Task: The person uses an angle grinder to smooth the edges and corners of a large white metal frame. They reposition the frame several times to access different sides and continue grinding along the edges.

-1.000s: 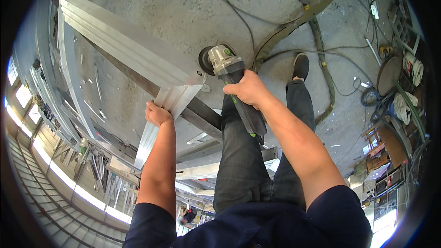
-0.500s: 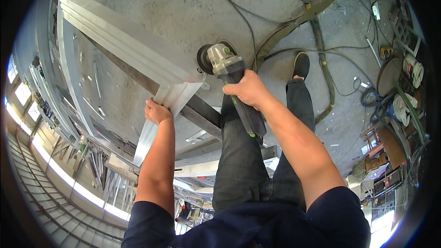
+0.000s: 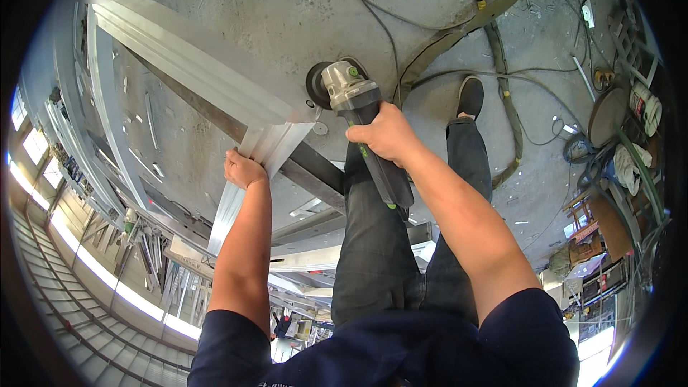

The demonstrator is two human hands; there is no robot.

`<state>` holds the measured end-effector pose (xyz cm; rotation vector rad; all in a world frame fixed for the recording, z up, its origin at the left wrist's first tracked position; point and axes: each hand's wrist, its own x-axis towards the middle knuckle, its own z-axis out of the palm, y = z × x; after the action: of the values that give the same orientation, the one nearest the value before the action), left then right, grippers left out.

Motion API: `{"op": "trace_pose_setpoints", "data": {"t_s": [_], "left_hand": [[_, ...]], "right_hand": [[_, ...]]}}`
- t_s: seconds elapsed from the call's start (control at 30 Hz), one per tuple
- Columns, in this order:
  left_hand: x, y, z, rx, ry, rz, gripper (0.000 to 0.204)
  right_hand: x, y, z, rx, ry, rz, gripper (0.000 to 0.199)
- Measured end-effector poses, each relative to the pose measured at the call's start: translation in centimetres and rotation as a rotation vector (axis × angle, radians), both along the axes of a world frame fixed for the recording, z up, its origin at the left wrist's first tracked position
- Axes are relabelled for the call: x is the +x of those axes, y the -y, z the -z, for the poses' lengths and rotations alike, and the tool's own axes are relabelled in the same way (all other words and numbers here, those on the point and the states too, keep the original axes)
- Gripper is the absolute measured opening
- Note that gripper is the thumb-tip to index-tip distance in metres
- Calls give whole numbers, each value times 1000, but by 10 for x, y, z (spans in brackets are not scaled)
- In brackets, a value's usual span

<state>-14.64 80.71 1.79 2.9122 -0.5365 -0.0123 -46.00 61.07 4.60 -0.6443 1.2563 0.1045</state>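
Observation:
My right hand (image 3: 387,135) is wrapped round the dark body of an angle grinder (image 3: 350,89), which has a silver head. Its round dark disc (image 3: 315,86) is just right of the corner of a silvery metal frame, with a small gap between them. Closed over the edge of the frame's shorter ribbed bar (image 3: 276,145) is my left hand (image 3: 245,170), its thumb side hidden in part. A longer ribbed bar (image 3: 190,64) runs from that corner to the far left. Whether the disc is spinning cannot be made out.
Under the frame lies a dark metal beam (image 3: 315,175). Thick wrapped cables (image 3: 459,36) and thin cords cross the concrete floor at the far right. A round stool-like top (image 3: 608,119) and clutter line the right side. Long metal profiles (image 3: 72,93) stand at the left. Behind me is a person (image 3: 282,326).
The grinder and my right hand have shifted very slightly away from me and to the left. My left hand keeps its grip on the bar. A blur now covers the frame's far left corner.

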Motion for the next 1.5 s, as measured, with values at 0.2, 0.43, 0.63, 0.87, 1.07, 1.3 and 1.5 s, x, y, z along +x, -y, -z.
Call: {"op": "trace_pose_setpoints", "data": {"t_s": [0.2,0.43,0.63,0.87,1.07,1.3,1.5], "left_hand": [[-2,6,-3,39,-39,-26,57],[2,2,0,24,-20,-12,56],[5,-2,3,-14,-24,0,53],[8,-4,7,15,-6,15,52],[12,-6,7,5,-26,-15,53],[4,2,2,41,-36,7,54],[3,4,4,29,-16,22,53]], "right_hand": [[-4,-1,0,-13,66,41,51],[-1,5,-4,12,79,27,49],[-4,-1,-6,-19,92,54,51],[-5,-7,-12,-77,70,63,48],[-6,-3,-21,-94,89,38,49],[-5,-2,-16,-75,55,39,50],[-6,-10,-12,-97,108,124,47]]}}
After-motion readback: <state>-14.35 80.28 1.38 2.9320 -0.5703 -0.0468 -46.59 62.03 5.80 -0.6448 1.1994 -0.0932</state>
